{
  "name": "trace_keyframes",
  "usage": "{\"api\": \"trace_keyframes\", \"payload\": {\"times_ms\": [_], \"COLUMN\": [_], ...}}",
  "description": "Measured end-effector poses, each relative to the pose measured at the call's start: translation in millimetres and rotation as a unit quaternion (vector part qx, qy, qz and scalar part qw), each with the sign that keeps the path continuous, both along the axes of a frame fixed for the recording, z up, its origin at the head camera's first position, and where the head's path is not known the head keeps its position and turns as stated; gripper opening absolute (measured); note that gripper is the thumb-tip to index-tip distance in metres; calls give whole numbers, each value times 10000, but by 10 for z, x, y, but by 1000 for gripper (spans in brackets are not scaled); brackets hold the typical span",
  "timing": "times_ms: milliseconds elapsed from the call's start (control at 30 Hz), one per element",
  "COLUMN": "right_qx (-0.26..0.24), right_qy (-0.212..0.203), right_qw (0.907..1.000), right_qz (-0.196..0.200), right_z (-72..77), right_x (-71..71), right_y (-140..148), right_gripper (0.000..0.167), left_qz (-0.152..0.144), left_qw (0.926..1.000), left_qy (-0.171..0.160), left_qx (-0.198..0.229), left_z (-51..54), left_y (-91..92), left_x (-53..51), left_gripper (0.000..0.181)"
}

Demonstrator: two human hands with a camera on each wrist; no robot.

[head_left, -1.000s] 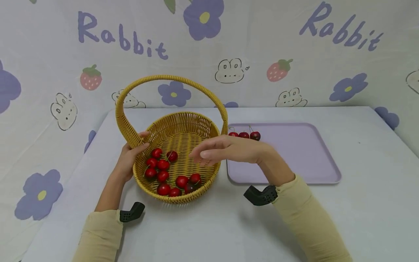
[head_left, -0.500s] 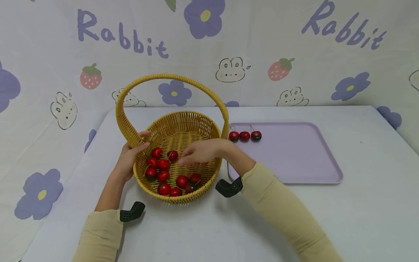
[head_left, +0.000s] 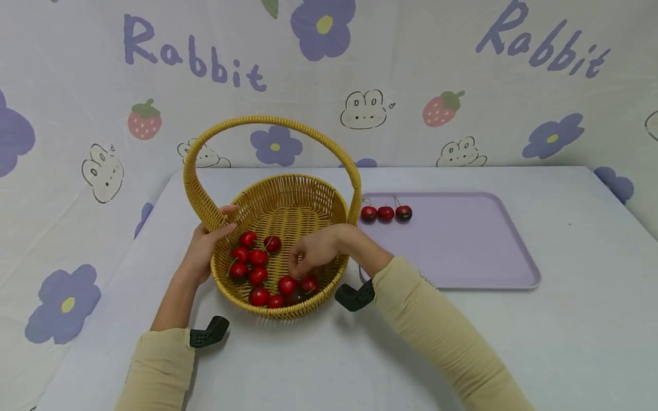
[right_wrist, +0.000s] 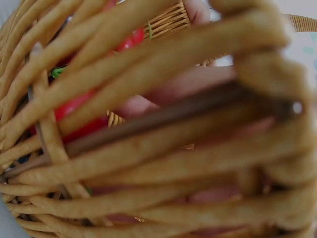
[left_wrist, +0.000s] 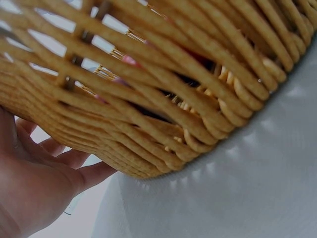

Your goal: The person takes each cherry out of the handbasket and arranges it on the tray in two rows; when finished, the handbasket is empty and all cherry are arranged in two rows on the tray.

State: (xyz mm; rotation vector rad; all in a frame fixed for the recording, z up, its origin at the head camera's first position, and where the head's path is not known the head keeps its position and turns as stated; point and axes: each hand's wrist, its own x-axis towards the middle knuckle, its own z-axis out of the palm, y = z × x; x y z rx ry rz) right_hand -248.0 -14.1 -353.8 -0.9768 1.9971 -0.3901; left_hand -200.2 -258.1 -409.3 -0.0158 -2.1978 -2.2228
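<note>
A yellow wicker basket (head_left: pixel 281 313) with a tall arched handle stands on the table, several red cherries (head_left: pixel 258 258) lying inside it. At the basket's left side, by the foot of the handle, my left hand (head_left: pixel 201 251) grips the rim with the thumb on top; in the left wrist view its fingers (left_wrist: pixel 94 171) lie against the weave from outside. My right hand (head_left: pixel 320 248) reaches down inside the basket, fingers bent, just above the cherries at the front right. A dark red cherry (head_left: pixel 287 285) is nearest its fingertips. Hand and weave hide whether the fingertips pinch a cherry.
Right of the basket lies a pale purple tray (head_left: pixel 462 245); a row of three cherries (head_left: pixel 385 214) with stems sits at its back left corner. The basket's handle (head_left: pixel 272 121) arches over the opening. A printed cloth (head_left: pixel 401 68) hangs behind the table.
My right hand has moved left from above the basket's right rim, then down to the front cherries, its fingers bending. My left hand stays on the rim.
</note>
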Motion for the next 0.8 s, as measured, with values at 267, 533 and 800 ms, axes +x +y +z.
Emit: {"api": "trace_keyframes", "payload": {"times_ms": [267,533,800], "right_qx": [229,320,-474], "right_qy": [-76,80,415], "right_qw": [9996,9992,9975], "right_qz": [151,242,329], "right_z": [-19,3,152], "right_x": [6,22,14], "right_y": [-6,4,49], "right_gripper": [36,34,30], "left_qz": [-4,-13,-31], "left_qw": [10000,10000,9999], "left_qy": [-16,-21,18], "left_qx": [12,78,118], "left_z": [6,-6,-16], "left_y": [4,6,0], "left_x": [1,-3,-9], "left_gripper": [41,41,40]}}
